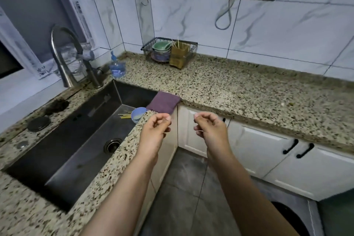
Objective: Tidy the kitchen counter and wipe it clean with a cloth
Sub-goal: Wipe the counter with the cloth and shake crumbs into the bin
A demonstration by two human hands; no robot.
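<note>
A folded purple cloth point(163, 102) lies on the inner corner of the speckled granite counter point(239, 90), at the sink's right edge. My left hand point(156, 126) hovers just below the cloth, fingers curled loosely, holding nothing. My right hand point(207, 126) hangs in front of the counter edge, fingers also curled and empty. Neither hand touches the cloth. Inside the dark steel sink point(76, 136) sit a light blue bowl point(138, 114) and several yellow chopsticks point(125, 115).
A wire rack point(169, 51) with bowls and a chopstick holder stands at the back corner. A small water bottle point(117, 69) and the faucet point(70, 57) stand behind the sink. A dark scrubber point(57, 105) and round lid point(38, 123) lie left of it. White cabinets point(268, 157) are below.
</note>
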